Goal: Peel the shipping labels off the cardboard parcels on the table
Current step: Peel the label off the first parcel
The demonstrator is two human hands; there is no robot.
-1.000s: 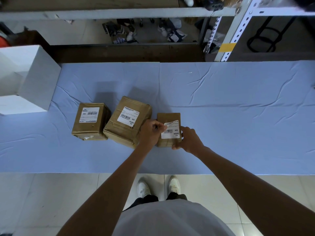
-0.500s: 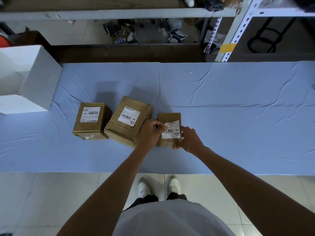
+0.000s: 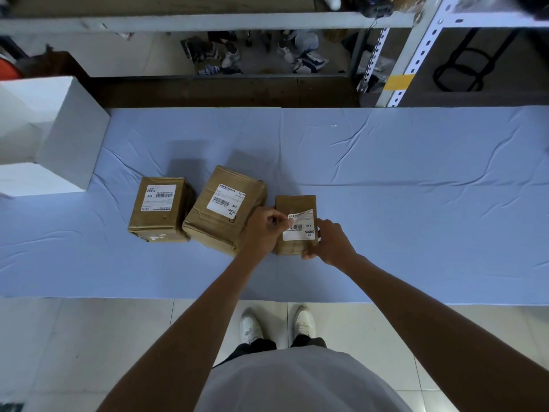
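Where three cardboard parcels stand in a row on the blue-covered table [image 3: 386, 233], two hands meet at the small parcel [image 3: 294, 203], the right-hand one of the row. Its label [image 3: 298, 231] is lifted at the far-left corner, and the left hand [image 3: 261, 230] pinches that peeled edge. The right hand [image 3: 329, 242] grips the small parcel's right side, fingers curled round it. Close to its left sits the large parcel [image 3: 219, 230] with a second label [image 3: 225, 203], then the third parcel [image 3: 157, 221] with a third label [image 3: 159, 197], both stuck flat. One white box [image 3: 68, 144] stands far to its left.
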